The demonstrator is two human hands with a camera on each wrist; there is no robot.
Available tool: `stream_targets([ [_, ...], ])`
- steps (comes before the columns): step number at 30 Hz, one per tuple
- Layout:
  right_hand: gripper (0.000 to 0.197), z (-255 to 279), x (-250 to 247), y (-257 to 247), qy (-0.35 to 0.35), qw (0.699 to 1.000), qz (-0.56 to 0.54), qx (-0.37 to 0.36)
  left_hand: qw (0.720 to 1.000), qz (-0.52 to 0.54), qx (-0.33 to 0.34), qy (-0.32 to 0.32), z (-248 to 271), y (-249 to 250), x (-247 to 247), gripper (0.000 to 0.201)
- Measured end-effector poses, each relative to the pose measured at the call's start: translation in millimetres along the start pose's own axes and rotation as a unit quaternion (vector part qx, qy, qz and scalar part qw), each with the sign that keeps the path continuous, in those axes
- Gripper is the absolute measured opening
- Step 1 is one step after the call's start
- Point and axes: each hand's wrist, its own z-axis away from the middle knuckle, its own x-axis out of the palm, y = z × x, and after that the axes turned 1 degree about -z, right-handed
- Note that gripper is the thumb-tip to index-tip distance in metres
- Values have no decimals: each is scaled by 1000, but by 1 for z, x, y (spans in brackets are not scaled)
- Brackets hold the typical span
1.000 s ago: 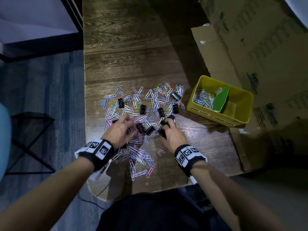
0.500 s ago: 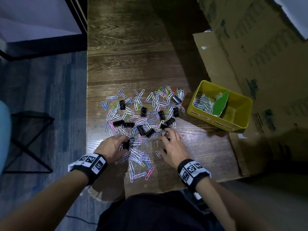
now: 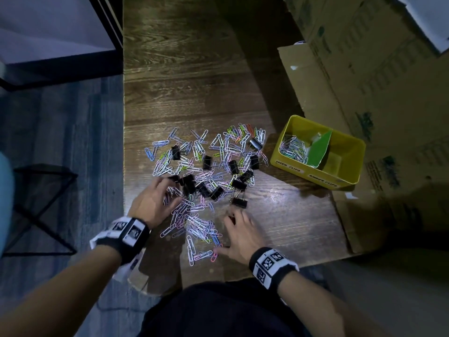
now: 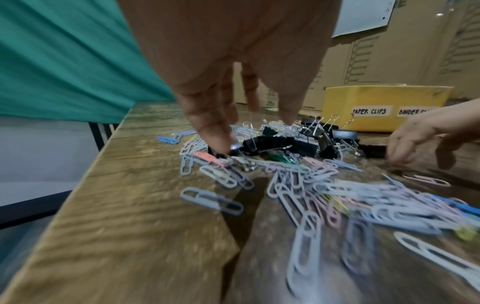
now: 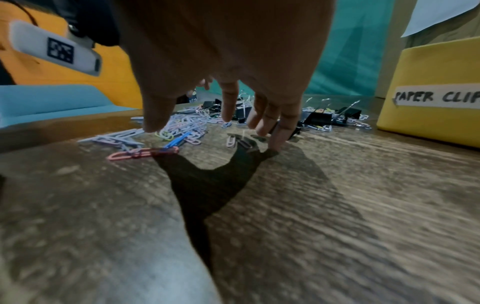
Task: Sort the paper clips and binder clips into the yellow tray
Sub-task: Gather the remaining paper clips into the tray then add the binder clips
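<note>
Pastel paper clips and black binder clips lie mixed on the wooden table. A second heap of paper clips lies between my hands. My left hand reaches into the pile with straight fingers, and one fingertip touches a binder clip. My right hand is spread flat, fingertips on the bare wood, holding nothing. A lone binder clip lies just beyond it. The yellow tray at right holds paper clips left of a green divider.
Cardboard boxes stand behind and right of the tray. The table's left edge drops to a blue floor with a black frame stool. The tray's front wall carries labels "PAPER CLIPS" and "BINDER CLIPS".
Both hands drew back toward me, dragging paper clips into a near heap. The left hand has since gone forward to the binder clips again. The right hand let go of its binder clip.
</note>
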Motion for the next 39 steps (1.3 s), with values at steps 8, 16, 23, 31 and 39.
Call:
stream_targets([
  [8,89,-8,14,-17,-20,998,-40,-48,982,40,-126,-133,76,28,47,59],
  [16,69,-5,12,1,23,994,-103,-41,989,100,-49,-101,62,59,53,59],
  [23,110,0,15,-6,-24,997,-79,1,979,55,-70,-183,98,53,57,69],
  [31,88,-15,21,-17,-13,999,-45,4,987,89,-13,-133,52,74,74,70],
  [39,35,-17,17,-11,6,989,-148,2,989,103,32,-102,48,64,74,34],
])
